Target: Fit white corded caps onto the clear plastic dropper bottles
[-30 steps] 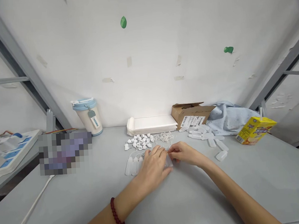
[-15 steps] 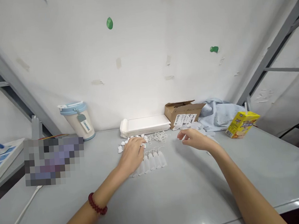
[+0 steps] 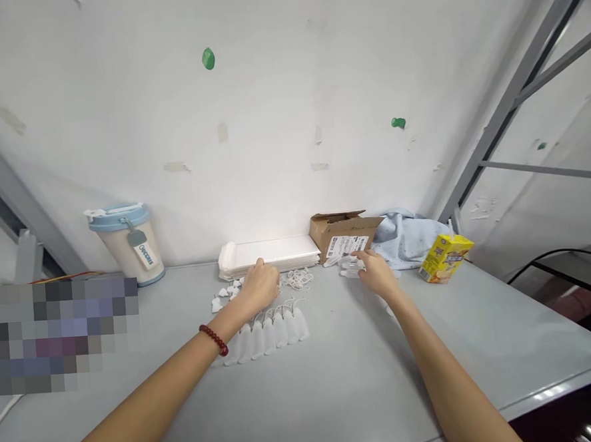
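Note:
My left hand [image 3: 262, 284] is above the left-middle of the grey table, between small white caps or tabs [image 3: 223, 293] and a heap of white string loops [image 3: 299, 279]. Its fingers curl down and inward; whatever they hold is hidden. Below it lies a row of translucent, bottle-shaped pieces [image 3: 268, 336], side by side, thin strings at their upper ends. On the right, my right hand [image 3: 377, 274] reaches over a loose pile of similar translucent pieces [image 3: 349, 268]. Its thumb and index finger are apart, with nothing visible gripped between them.
Along the wall stand a stack of white trays or sheets [image 3: 272, 252], an open cardboard box [image 3: 344, 237] and a crumpled pale-blue cloth [image 3: 404, 238]. A yellow drink carton [image 3: 447, 258] is at right. A lidded cream tumbler [image 3: 131, 248] stands at left, beside a blurred-out area.
My right hand has moved forward to the translucent pile by the box. The left hand has drawn its fingers in over the string loops' side. The view has turned slightly to the right.

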Demonstrator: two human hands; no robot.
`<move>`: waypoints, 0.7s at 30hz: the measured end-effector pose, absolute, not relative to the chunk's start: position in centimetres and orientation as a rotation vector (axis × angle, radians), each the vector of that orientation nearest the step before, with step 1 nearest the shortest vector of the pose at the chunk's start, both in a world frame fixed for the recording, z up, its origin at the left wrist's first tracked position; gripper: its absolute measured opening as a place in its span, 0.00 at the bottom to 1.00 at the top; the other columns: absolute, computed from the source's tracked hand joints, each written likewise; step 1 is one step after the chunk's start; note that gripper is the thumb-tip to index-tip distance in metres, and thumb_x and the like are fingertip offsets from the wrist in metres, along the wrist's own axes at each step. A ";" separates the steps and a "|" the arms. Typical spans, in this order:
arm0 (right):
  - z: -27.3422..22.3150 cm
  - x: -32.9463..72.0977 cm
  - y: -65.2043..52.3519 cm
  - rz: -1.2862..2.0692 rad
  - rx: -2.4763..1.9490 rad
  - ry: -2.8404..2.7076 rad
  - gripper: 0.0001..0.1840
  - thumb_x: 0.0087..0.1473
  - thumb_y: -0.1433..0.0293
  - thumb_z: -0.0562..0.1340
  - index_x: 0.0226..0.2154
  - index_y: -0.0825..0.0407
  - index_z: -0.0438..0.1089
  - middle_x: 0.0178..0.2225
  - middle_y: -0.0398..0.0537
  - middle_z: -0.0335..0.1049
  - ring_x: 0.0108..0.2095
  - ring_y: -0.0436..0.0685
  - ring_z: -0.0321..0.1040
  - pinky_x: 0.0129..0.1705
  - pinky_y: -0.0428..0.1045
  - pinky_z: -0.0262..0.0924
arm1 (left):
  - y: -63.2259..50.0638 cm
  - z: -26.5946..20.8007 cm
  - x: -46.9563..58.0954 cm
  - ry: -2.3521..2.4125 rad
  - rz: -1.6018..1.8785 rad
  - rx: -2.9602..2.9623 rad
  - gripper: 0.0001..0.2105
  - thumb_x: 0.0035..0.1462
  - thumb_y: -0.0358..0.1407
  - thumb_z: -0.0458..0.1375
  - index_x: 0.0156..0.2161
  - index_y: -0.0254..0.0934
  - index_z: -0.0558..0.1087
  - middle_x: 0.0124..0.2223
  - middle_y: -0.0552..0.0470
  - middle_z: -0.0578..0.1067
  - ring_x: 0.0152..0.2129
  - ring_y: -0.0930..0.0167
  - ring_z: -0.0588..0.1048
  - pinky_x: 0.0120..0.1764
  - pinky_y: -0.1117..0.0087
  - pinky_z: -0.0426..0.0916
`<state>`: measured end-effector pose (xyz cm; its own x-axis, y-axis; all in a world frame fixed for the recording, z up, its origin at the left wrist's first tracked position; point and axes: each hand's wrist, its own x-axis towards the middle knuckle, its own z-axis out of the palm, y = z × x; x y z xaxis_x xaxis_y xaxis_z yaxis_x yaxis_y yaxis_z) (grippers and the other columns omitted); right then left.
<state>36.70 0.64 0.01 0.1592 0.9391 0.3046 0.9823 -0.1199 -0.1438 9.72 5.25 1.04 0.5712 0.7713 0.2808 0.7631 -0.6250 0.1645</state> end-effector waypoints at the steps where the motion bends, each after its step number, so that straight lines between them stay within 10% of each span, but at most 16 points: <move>1: -0.2 36.7 0.7 -0.231 -2.124 -1.872 0.29 0.41 0.86 0.52 0.48 0.56 0.65 0.44 0.55 0.67 0.43 0.59 0.61 0.40 0.49 0.53 | 5.2 1.1 9.8 1.339 0.540 2.765 0.12 0.42 0.21 0.50 0.20 0.35 0.74 0.22 0.43 0.73 0.33 0.59 0.68 0.32 0.64 0.65; 11: -2.2 33.2 1.5 -0.455 -2.029 -2.080 0.33 0.49 0.85 0.50 0.53 0.41 0.60 0.53 0.48 0.59 0.48 0.65 0.53 0.43 0.56 0.50 | 3.1 3.1 6.6 1.145 0.966 2.678 0.12 0.55 0.27 0.48 0.33 0.39 0.75 0.34 0.50 0.73 0.36 0.68 0.69 0.38 0.68 0.66; 21: -3.0 31.9 2.0 -0.410 -1.977 -2.083 0.27 0.51 0.86 0.46 0.47 0.50 0.65 0.50 0.53 0.64 0.50 0.63 0.55 0.48 0.59 0.45 | 0.2 0.7 -0.5 1.220 1.036 2.510 0.10 0.56 0.33 0.50 0.33 0.41 0.74 0.33 0.52 0.74 0.33 0.68 0.69 0.35 0.68 0.66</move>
<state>31.94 2.05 -3.01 -0.0552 0.9310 0.3609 0.9983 0.0447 0.0373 -0.48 0.20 0.70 0.4255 0.7437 0.5157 0.6294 -0.6526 0.4218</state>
